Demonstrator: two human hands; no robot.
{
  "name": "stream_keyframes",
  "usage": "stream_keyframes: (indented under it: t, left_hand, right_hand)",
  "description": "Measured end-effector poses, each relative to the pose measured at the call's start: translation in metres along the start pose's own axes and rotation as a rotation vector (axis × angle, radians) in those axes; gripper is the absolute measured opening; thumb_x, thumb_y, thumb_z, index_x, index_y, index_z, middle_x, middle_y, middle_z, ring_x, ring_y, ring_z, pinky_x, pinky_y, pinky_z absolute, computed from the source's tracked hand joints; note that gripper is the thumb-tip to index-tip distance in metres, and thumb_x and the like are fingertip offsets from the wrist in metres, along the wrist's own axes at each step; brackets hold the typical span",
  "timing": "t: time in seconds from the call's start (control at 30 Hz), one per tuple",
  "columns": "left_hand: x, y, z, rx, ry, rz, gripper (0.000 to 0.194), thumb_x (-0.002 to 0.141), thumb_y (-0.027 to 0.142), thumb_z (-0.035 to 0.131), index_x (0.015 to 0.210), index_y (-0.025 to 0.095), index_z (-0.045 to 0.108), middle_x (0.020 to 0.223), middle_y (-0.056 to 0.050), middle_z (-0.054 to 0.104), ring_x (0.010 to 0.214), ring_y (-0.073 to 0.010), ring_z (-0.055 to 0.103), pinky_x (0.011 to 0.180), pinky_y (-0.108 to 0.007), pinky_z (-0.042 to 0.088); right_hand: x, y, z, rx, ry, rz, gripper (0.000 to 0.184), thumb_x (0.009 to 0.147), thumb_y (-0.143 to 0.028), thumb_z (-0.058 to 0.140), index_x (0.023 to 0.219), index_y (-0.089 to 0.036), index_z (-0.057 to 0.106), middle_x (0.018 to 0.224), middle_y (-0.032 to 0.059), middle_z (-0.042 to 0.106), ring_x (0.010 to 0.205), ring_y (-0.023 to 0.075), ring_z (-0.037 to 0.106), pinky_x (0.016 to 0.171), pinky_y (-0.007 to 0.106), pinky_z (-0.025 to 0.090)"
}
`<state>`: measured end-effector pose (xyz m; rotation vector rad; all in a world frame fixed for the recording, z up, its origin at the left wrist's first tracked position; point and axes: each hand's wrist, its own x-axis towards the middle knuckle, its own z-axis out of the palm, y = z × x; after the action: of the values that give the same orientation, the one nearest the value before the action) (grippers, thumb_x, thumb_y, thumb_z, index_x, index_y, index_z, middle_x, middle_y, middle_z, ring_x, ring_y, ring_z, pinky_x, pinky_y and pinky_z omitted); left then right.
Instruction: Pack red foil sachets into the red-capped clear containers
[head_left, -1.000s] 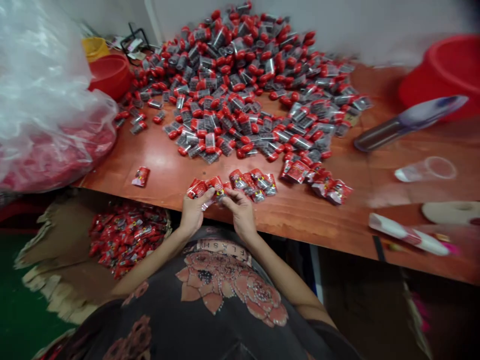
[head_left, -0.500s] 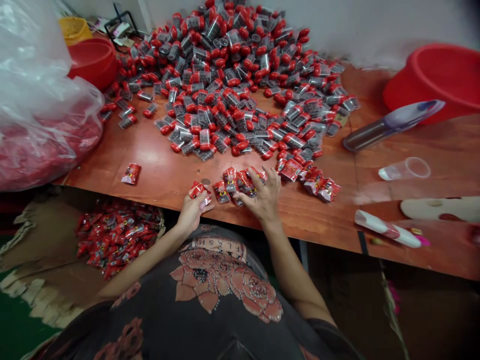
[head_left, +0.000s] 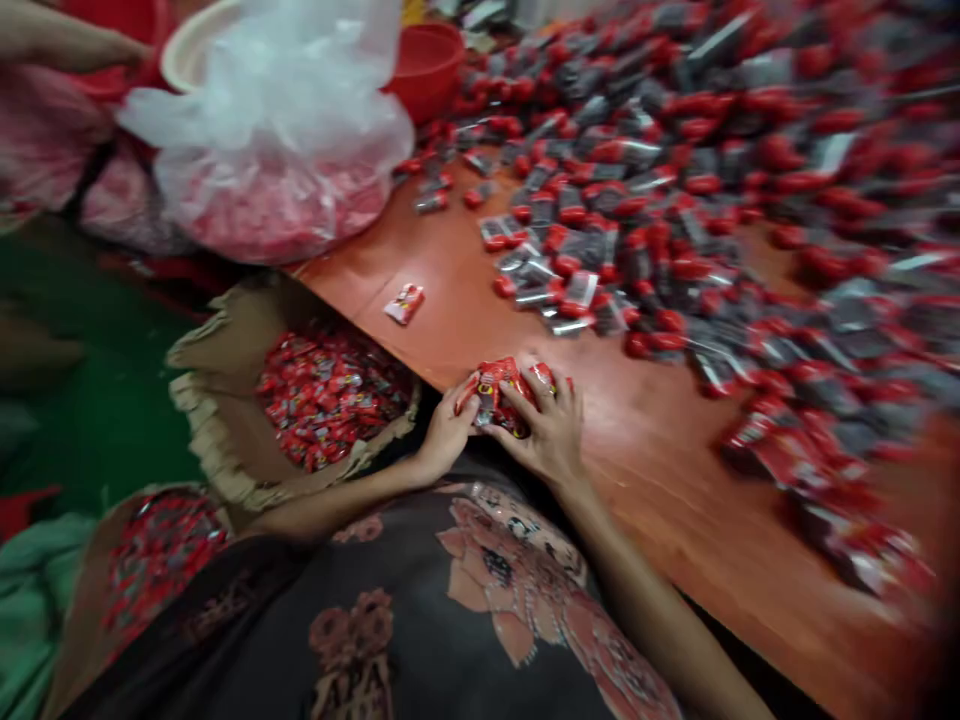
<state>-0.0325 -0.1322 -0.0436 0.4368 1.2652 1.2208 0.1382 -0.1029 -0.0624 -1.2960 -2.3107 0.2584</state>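
Observation:
Several small shiny red packets (head_left: 496,383) are bunched at the table's near edge, between my two hands. My left hand (head_left: 445,438) grips the left end of the bunch, thumb toward me. On the other side my right hand (head_left: 553,428) curls over the packets, its fingers bent across them and its thumb at the near side. My fingers partly hide the bunch. A single red packet (head_left: 405,303) lies apart on the table, farther off to the left.
Red-capped clear tubes (head_left: 577,240) are heaped across the table (head_left: 637,480), with more packets (head_left: 817,480) at right. Below the left edge stands a torn carton (head_left: 225,415) of packets. A plastic bag (head_left: 277,180) and red tub (head_left: 427,65) stand beyond; another person's arm (head_left: 67,42) reaches in.
The view has swung left, bringing in a second carton of packets and another person's arm. My hands have come together, gathering the packets between them toward the left.

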Motion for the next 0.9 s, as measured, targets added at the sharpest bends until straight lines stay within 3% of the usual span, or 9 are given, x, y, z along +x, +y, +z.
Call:
stream_keyframes:
  t: [0.1,0.23,0.3,0.37,0.4,0.5,0.67,0.77,0.9]
  left_hand:
    - [-0.003,0.008,-0.058,-0.066,0.199,0.141,0.039,0.082,0.031,0.071,0.120,0.024,0.070,0.129,-0.008,0.066,0.110,-0.0242,0.065,0.074,-0.028,0.060]
    - [0.004,0.034,-0.150,-0.157,0.529,0.204,0.040,0.077,0.033,0.076,0.115,0.025,0.069,0.107,-0.005,0.073,0.080,-0.0152,0.067,0.066,-0.026,0.059]
    - [0.009,0.052,-0.190,-0.153,0.684,0.219,0.033,0.077,0.029,0.075,0.109,0.024,0.070,0.101,-0.003,0.073,0.076,-0.0130,0.066,0.067,-0.025,0.058]
    - [0.011,0.070,-0.213,-0.173,0.814,0.243,0.029,0.076,0.025,0.076,0.105,0.023,0.070,0.092,-0.002,0.073,0.072,-0.0115,0.065,0.070,-0.025,0.056]
    - [0.010,0.078,-0.216,-0.193,0.794,0.285,0.030,0.075,0.024,0.077,0.105,0.023,0.070,0.092,-0.002,0.073,0.074,-0.0116,0.066,0.073,-0.025,0.055]
    - [0.009,0.091,-0.190,-0.297,0.542,0.340,0.036,0.070,0.020,0.080,0.105,0.021,0.070,0.094,-0.005,0.075,0.088,-0.0157,0.070,0.082,-0.028,0.053]
    - [0.024,0.075,-0.080,-0.402,0.128,0.009,0.018,0.071,0.013,0.077,0.087,0.016,0.071,0.085,-0.006,0.075,0.079,-0.0172,0.070,0.079,-0.031,0.054]
    - [0.033,0.058,-0.015,-0.399,-0.020,-0.138,0.012,0.067,0.007,0.077,0.074,0.012,0.070,0.072,-0.003,0.071,0.066,-0.0126,0.067,0.070,-0.025,0.053]
    - [0.037,0.043,0.050,-0.327,-0.198,-0.257,0.011,0.068,0.009,0.078,0.076,0.011,0.070,0.071,-0.003,0.072,0.063,-0.0119,0.065,0.073,-0.027,0.056]
  right_hand:
    - [0.040,-0.045,0.042,0.099,-0.038,-0.162,0.064,0.080,-0.063,0.066,0.139,-0.044,0.050,0.148,0.0039,0.051,0.140,0.0453,0.034,0.109,0.072,0.027]
    - [0.096,-0.117,0.095,0.250,-0.162,-0.421,0.061,0.083,-0.062,0.063,0.140,-0.043,0.049,0.153,0.0029,0.047,0.144,0.0453,0.030,0.111,0.076,0.020]
    - [0.114,-0.143,0.109,0.338,-0.193,-0.507,0.052,0.089,-0.051,0.060,0.139,-0.039,0.051,0.154,0.0035,0.046,0.147,0.0421,0.026,0.114,0.075,0.017]
    - [0.120,-0.154,0.110,0.483,-0.204,-0.520,0.041,0.095,-0.036,0.054,0.136,-0.034,0.055,0.150,0.0052,0.051,0.147,0.0354,0.031,0.116,0.067,0.026]
    - [0.120,-0.154,0.107,0.576,-0.212,-0.489,0.037,0.096,-0.030,0.051,0.133,-0.032,0.059,0.145,0.0065,0.056,0.143,0.0317,0.039,0.114,0.060,0.035]
    - [0.110,-0.138,0.086,0.841,-0.248,-0.202,0.026,0.096,-0.029,0.051,0.114,-0.027,0.069,0.114,0.0074,0.071,0.108,0.0236,0.066,0.094,0.045,0.054]
    - [0.086,-0.099,0.038,1.130,-0.162,0.426,0.025,0.077,-0.041,0.075,0.094,-0.025,0.069,0.086,0.0015,0.071,0.072,0.0180,0.064,0.068,0.034,0.055]
    - [0.073,-0.074,0.013,1.162,0.082,0.557,0.029,0.068,-0.035,0.080,0.090,-0.025,0.065,0.083,-0.0006,0.068,0.073,0.0168,0.062,0.070,0.031,0.054]
    - [0.048,-0.033,-0.020,1.121,0.343,0.654,0.024,0.072,-0.030,0.074,0.094,-0.025,0.064,0.077,-0.0026,0.064,0.073,0.0164,0.062,0.070,0.030,0.055]
